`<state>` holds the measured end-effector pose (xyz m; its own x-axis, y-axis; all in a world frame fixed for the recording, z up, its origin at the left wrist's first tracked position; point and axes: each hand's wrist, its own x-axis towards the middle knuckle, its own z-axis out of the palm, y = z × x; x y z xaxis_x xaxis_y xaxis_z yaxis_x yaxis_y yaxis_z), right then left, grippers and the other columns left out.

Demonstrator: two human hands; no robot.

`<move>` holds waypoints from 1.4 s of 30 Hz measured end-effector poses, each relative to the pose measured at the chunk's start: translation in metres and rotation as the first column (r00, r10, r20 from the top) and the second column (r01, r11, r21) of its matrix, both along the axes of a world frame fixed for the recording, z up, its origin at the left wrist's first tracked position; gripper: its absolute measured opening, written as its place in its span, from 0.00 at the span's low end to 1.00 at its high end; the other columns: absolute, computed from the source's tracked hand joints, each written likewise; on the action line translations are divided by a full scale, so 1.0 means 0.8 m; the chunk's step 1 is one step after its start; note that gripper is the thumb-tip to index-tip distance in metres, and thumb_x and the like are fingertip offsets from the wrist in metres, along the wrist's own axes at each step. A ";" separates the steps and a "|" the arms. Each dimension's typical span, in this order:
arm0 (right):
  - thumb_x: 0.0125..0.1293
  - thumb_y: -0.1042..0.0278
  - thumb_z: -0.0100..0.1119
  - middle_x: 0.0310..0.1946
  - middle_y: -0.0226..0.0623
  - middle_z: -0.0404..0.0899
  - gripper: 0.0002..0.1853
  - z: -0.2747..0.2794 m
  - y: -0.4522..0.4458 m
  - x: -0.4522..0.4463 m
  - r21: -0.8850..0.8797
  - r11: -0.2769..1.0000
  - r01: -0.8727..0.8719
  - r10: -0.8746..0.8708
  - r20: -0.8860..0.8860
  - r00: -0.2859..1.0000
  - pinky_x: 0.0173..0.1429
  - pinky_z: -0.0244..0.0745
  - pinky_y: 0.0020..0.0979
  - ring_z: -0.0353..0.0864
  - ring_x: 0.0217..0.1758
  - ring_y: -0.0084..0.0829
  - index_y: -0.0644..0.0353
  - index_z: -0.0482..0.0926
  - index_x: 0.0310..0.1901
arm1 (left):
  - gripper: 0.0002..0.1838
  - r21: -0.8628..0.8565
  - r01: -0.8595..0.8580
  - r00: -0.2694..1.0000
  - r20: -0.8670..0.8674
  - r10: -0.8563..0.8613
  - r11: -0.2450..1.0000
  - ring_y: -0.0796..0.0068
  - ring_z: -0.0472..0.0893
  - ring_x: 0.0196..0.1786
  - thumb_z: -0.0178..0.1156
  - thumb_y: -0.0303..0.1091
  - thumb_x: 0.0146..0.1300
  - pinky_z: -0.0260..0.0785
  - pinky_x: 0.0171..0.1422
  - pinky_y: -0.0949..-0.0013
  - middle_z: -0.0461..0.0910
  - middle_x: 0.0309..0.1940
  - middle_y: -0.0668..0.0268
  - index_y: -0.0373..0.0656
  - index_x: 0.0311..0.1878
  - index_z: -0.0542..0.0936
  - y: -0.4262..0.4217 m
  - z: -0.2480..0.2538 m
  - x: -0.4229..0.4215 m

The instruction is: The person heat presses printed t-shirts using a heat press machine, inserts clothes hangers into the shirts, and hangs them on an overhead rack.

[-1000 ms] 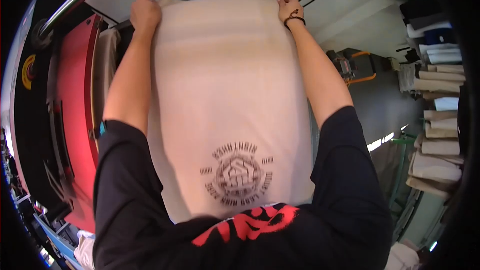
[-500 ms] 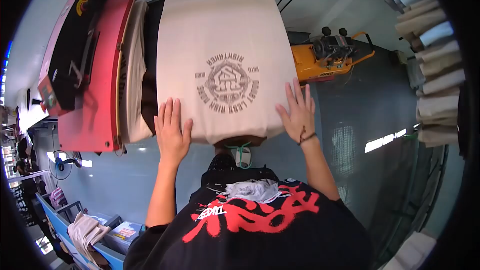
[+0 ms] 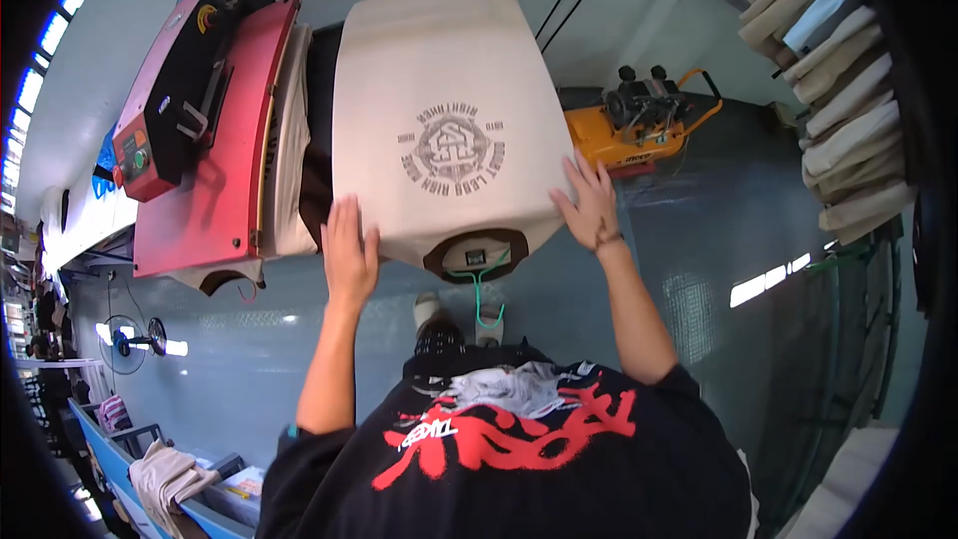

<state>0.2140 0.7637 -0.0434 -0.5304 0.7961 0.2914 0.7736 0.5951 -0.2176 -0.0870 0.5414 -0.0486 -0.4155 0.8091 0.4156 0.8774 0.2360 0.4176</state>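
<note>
A beige shirt (image 3: 439, 70) with a dark round print lies stretched flat over a platen, the print upside down from my side. Its brown-edged neck opening (image 3: 476, 256) hangs at the near edge, with a green cord below. My left hand (image 3: 349, 258) rests at the near left edge of the shirt, fingers extended and holding nothing. At the near right edge, my right hand (image 3: 591, 208) touches the cloth with fingers spread. To the left stands a red and black heat press (image 3: 215, 150), with another beige shirt (image 3: 291, 155) under its red plate.
A yellow compressor (image 3: 619, 135) stands on the floor beyond the right side. Folded garments (image 3: 848, 130) hang along the right wall. A fan (image 3: 135, 336) is at the left, and a blue cart (image 3: 125, 469) with cloth on it stands at the lower left.
Both hands have come from the shirt's far corners to its near edge and opened flat. The view has shifted, showing the neck opening and more of the press.
</note>
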 end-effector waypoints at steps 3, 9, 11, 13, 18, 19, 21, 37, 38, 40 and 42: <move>0.73 0.46 0.42 0.57 0.42 0.76 0.28 0.044 -0.035 0.054 -0.484 0.840 -0.247 -0.158 -0.652 0.741 0.45 0.73 0.27 0.77 0.43 0.30 0.60 0.75 0.59 | 0.14 0.117 0.015 0.984 0.175 -0.036 0.993 0.56 0.77 0.56 0.56 0.25 0.65 0.68 0.60 0.64 0.79 0.51 0.53 0.37 0.54 0.78 -0.069 -0.007 0.020; 0.76 0.55 0.33 0.49 0.39 0.83 0.25 0.038 -0.121 -0.001 -0.744 -0.049 -0.666 -0.340 -0.615 0.712 0.32 0.68 0.18 0.70 0.23 0.17 0.62 0.78 0.56 | 0.07 0.246 -0.199 0.971 0.179 0.157 0.948 0.63 0.83 0.30 0.55 0.25 0.64 0.74 0.35 0.64 0.83 0.26 0.58 0.37 0.34 0.82 -0.181 0.013 -0.033; 0.74 0.51 0.44 0.52 0.38 0.81 0.25 -0.017 -0.187 -0.055 -0.763 -0.222 -0.607 -0.128 -0.594 0.794 0.44 0.76 0.22 0.78 0.35 0.21 0.63 0.75 0.59 | 0.08 0.440 -0.094 0.985 -0.091 0.149 0.893 0.66 0.80 0.32 0.53 0.25 0.66 0.73 0.40 0.65 0.80 0.27 0.59 0.35 0.32 0.79 -0.194 0.090 -0.123; 0.68 0.47 0.54 0.54 0.42 0.80 0.27 -0.030 -0.246 -0.122 -0.916 0.098 -0.390 0.523 -0.286 0.803 0.54 0.76 0.34 0.81 0.53 0.34 0.60 0.74 0.60 | 0.12 0.465 -0.268 0.888 -0.220 0.404 0.843 0.63 0.80 0.47 0.50 0.31 0.72 0.70 0.55 0.67 0.81 0.43 0.56 0.35 0.46 0.81 -0.238 0.147 -0.263; 0.58 0.50 0.62 0.46 0.49 0.81 0.25 -0.073 -0.338 -0.188 -0.779 0.383 -0.497 0.681 -0.125 0.721 0.57 0.73 0.44 0.79 0.53 0.48 0.60 0.79 0.51 | 0.21 0.451 -0.571 0.805 0.142 0.576 0.686 0.65 0.76 0.59 0.47 0.42 0.74 0.64 0.64 0.66 0.78 0.56 0.60 0.42 0.63 0.74 -0.250 0.246 -0.626; 0.57 0.54 0.64 0.52 0.47 0.77 0.26 -0.060 -0.339 -0.193 -0.726 0.375 -0.576 0.591 -0.292 0.752 0.57 0.73 0.46 0.77 0.56 0.48 0.60 0.75 0.53 | 0.21 0.397 -0.555 0.832 0.273 0.483 0.731 0.66 0.76 0.59 0.46 0.41 0.74 0.64 0.65 0.66 0.78 0.56 0.60 0.42 0.63 0.74 -0.239 0.245 -0.676; 0.52 0.60 0.68 0.55 0.46 0.73 0.32 0.006 -0.321 -0.196 -0.382 0.702 -0.602 0.552 -0.242 0.798 0.59 0.70 0.43 0.72 0.60 0.47 0.62 0.68 0.57 | 0.20 0.304 -0.490 0.809 0.506 0.298 0.817 0.68 0.76 0.59 0.46 0.39 0.75 0.63 0.66 0.66 0.78 0.56 0.60 0.43 0.64 0.74 -0.214 0.231 -0.744; 0.67 0.42 0.51 0.55 0.56 0.76 0.34 -0.088 -0.355 -0.115 -0.885 0.200 -0.420 0.393 -0.321 0.862 0.62 0.70 0.39 0.75 0.58 0.51 0.68 0.71 0.60 | 0.19 0.462 -0.588 0.653 0.755 0.053 0.663 0.84 0.64 0.20 0.55 0.50 0.69 0.56 0.25 0.77 0.65 0.17 0.75 0.43 0.31 0.78 -0.106 0.198 -0.746; 0.68 0.43 0.51 0.55 0.55 0.76 0.34 -0.071 -0.346 -0.110 -0.873 0.185 -0.450 0.346 -0.371 0.862 0.62 0.70 0.38 0.76 0.58 0.50 0.69 0.71 0.60 | 0.19 0.452 -0.563 0.655 0.754 0.041 0.692 0.84 0.64 0.19 0.56 0.50 0.69 0.56 0.25 0.77 0.66 0.17 0.75 0.45 0.29 0.77 -0.105 0.203 -0.732; 0.70 0.49 0.52 0.55 0.53 0.77 0.28 0.013 -0.299 -0.097 -0.875 0.191 -0.444 0.254 -0.393 0.884 0.62 0.70 0.33 0.77 0.59 0.42 0.67 0.72 0.60 | 0.19 0.417 -0.546 0.634 0.772 0.034 0.726 0.84 0.63 0.19 0.57 0.51 0.68 0.56 0.25 0.77 0.66 0.17 0.76 0.47 0.27 0.76 -0.098 0.212 -0.714; 0.73 0.54 0.48 0.58 0.40 0.77 0.23 0.055 -0.237 -0.056 -0.769 0.283 -0.573 0.070 -0.579 0.812 0.62 0.71 0.30 0.76 0.61 0.31 0.61 0.72 0.62 | 0.19 0.408 -0.562 0.640 0.765 0.067 0.720 0.84 0.63 0.18 0.59 0.52 0.66 0.56 0.24 0.77 0.66 0.16 0.77 0.49 0.25 0.76 -0.078 0.219 -0.679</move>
<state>0.1696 0.5744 0.0010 -0.8550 0.4668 -0.2262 0.2632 0.0144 -0.9646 -0.6305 0.4793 0.1269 -0.9384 0.2673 0.2188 0.2103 -0.0603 0.9758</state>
